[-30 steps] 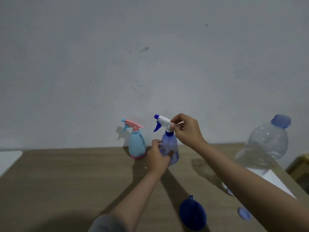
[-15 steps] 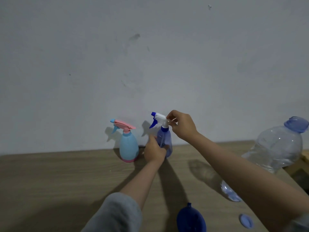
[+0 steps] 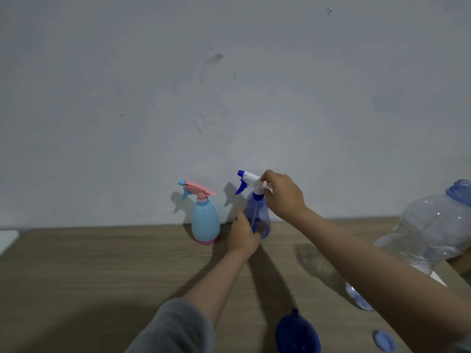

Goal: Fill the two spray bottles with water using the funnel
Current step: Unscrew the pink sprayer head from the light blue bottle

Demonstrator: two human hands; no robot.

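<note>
At the table's (image 3: pixel 76 276) far edge, by the wall: translucent blue plastic spray bottle (image 3: pixel 258 220), now set back beside the light-blue one (image 3: pixel 205 222). Our left hand (image 3: pixel 242 236) grips its body; our right hand (image 3: pixel 283 197) pinches the white trigger head (image 3: pixel 251 180), still on. Dark blue funnel (image 3: pixel 297 333) waits unused: we judge filling not begun.

Light-blue spray bottle (image 3: pixel 205 220), pink base, pink trigger head. Translucent purple-blue spray bottle (image 3: pixel 262 217), white-and-blue head. Dark-blue funnel (image 3: pixel 297 333). Clear water bottle (image 3: pixel 430 238), blue neck; blue cap (image 3: pixel 384 343). Wood-grain brown table (image 3: pixel 102 271). Grey sleeve (image 3: pixel 175 327).

Two spray bottles (image 3: pixel 257 217) stand side by side behind the funnel (image 3: pixel 297 333).
</note>
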